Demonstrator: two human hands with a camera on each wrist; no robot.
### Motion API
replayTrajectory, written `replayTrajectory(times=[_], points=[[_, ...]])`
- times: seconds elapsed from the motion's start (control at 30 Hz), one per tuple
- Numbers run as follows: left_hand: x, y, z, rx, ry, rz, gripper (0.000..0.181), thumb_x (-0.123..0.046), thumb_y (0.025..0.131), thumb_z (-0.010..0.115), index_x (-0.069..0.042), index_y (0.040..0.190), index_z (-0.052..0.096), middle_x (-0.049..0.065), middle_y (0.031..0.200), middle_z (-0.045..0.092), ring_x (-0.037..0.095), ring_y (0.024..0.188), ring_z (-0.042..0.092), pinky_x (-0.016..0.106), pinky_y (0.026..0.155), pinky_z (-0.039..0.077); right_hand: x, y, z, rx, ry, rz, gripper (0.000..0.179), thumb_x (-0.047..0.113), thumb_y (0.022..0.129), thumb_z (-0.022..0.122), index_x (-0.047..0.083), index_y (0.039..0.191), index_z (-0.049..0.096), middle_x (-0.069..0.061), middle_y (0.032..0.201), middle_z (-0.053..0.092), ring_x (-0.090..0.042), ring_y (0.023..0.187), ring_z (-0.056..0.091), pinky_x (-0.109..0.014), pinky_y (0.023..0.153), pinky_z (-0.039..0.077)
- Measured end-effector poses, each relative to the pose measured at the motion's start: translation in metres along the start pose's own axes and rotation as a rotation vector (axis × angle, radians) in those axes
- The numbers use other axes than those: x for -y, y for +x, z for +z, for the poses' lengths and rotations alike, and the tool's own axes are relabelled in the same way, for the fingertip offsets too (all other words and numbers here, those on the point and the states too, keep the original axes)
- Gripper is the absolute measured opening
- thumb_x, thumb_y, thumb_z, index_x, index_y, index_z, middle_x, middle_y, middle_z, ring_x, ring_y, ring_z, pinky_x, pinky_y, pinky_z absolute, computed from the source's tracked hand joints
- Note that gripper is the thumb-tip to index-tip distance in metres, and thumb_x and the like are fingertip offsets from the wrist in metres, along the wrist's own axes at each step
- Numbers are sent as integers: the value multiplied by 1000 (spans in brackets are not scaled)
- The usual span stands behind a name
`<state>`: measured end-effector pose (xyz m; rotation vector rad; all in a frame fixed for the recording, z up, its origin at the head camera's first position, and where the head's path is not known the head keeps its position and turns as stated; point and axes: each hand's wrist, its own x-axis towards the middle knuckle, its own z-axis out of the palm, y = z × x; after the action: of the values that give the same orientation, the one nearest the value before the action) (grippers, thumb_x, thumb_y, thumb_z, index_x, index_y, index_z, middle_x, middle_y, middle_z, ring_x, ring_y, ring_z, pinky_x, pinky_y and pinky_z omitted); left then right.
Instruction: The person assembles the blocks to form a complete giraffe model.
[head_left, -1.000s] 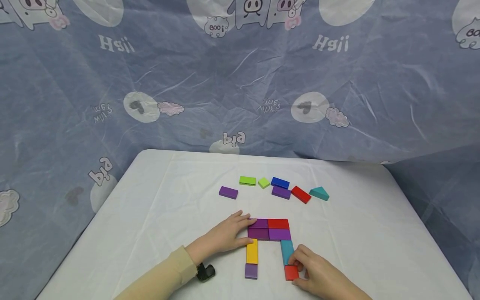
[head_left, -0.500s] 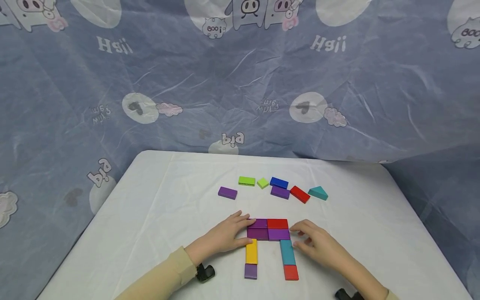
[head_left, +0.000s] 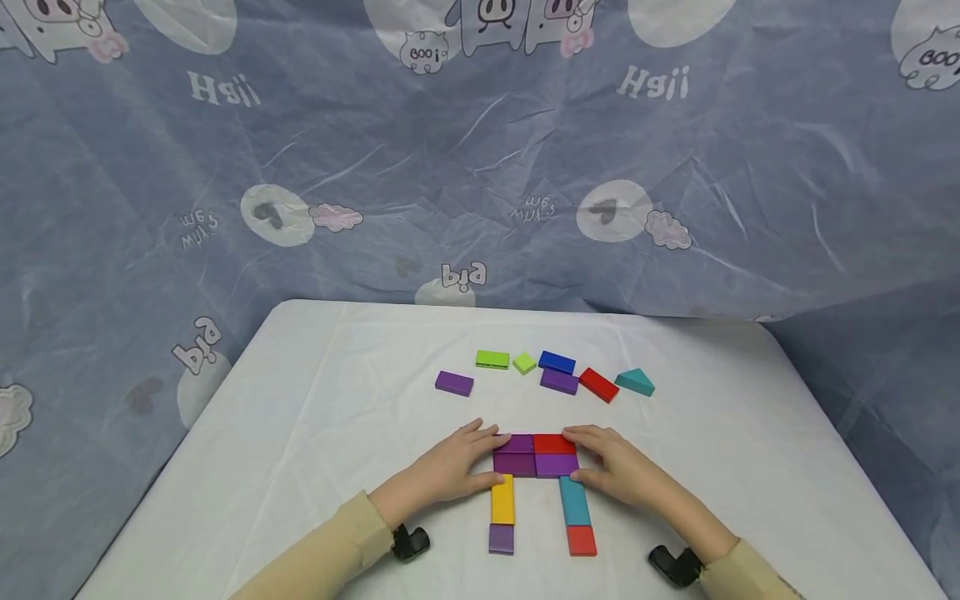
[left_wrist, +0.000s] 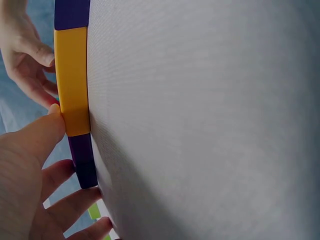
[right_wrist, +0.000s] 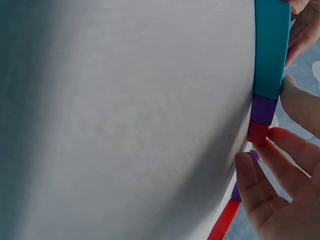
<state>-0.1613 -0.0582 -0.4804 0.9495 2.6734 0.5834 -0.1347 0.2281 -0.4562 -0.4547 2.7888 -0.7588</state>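
Flat coloured blocks form a figure on the white table. Its upper part has two purple blocks (head_left: 514,464) at left, with a red block (head_left: 553,443) above a violet block (head_left: 557,465) at right. Below hang a yellow block (head_left: 502,500) over a small purple block (head_left: 501,539), and a teal block (head_left: 575,502) over a small red block (head_left: 581,541). My left hand (head_left: 453,463) rests against the upper left end, thumb by the yellow block (left_wrist: 72,82). Opposite, my right hand (head_left: 618,467) touches the upper right end, its index finger at the red block and thumb near the teal block (right_wrist: 271,50).
Farther back lie loose blocks: a green one (head_left: 492,360), a small green one (head_left: 524,362), a blue one (head_left: 557,362), purple ones (head_left: 453,383), a red one (head_left: 598,385) and a teal triangle (head_left: 635,382). A patterned blue-grey cloth (head_left: 420,167) hangs behind the white table (head_left: 337,400).
My right hand has left the small red block at lower right and moved up to the figure's upper right end. The left hand stays at the left end.
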Motion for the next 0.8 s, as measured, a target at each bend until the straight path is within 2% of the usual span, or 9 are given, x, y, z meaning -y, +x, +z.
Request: replayTrajectory(times=[0.43,0.8], points=[[-2,0,-1,12,-4,-24,62,-52,93,61,-29,149,45,0,155,43,29,148,30,51,115,37,-1,-1,2,0,9,8,59,23,84,78,11,138,57,-10,138,58,-33,128,51,-54,103,48],[-4,-1,-4,9,-14,-24,61,-51,93,61,-28,149,45,1,155,44,30,148,30,51,115,36,-2,-2,0,-7,-5,-18,60,26,84,79,13,138,57,-8,137,59,-33,127,52,-54,102,49]])
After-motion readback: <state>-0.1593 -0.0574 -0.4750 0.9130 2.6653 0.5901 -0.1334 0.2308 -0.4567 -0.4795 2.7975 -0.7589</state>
